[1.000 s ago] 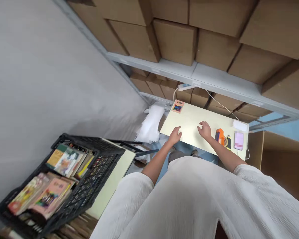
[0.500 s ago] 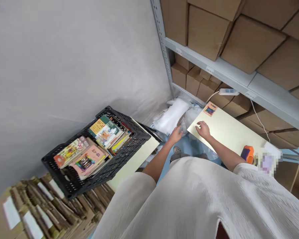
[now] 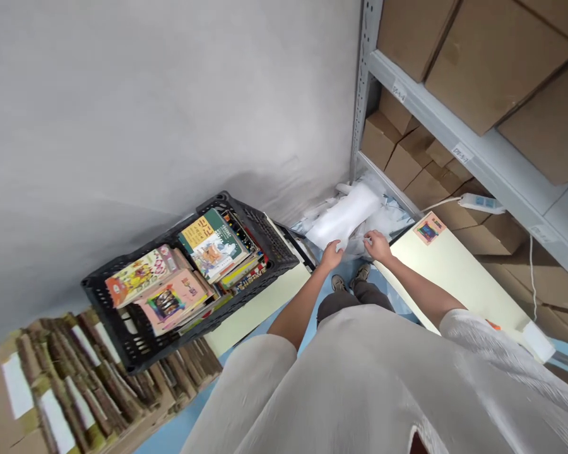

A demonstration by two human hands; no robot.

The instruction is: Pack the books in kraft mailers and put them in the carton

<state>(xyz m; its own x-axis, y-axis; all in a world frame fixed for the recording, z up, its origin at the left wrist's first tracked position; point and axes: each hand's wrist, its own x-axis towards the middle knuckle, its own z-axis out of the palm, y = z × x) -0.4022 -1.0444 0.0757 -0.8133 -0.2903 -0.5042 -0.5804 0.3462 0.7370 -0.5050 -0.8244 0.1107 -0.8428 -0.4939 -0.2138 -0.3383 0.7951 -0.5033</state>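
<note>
My left hand (image 3: 332, 255) is closed, its thumb and fingers pinched at one edge of a thin, see-through plastic bag (image 3: 354, 246). Opposite it, my right hand (image 3: 377, 246) has its fingers curled in at the bag's other edge. The bag hangs between both hands, above the floor in front of my shoes, and its outline is hard to make out against the white wrapping (image 3: 344, 217) behind. Right of my right hand, a pink picture book (image 3: 428, 228) lies at the far corner of a pale tabletop (image 3: 459, 268).
On my left, a black plastic crate (image 3: 118, 340) full of books (image 3: 215, 246) rests on another pale surface (image 3: 258, 309). Folded cardboard (image 3: 99, 384) is stacked nearby. Metal shelving (image 3: 416, 91) with brown boxes (image 3: 483, 63) rises ahead right, with a power strip (image 3: 481, 203) on its lower part.
My right hand has left the tabletop's edge and come over beside my left hand, at the clear bag. My view has shifted, and the orange object on the table is now mostly hidden by my sleeve.
</note>
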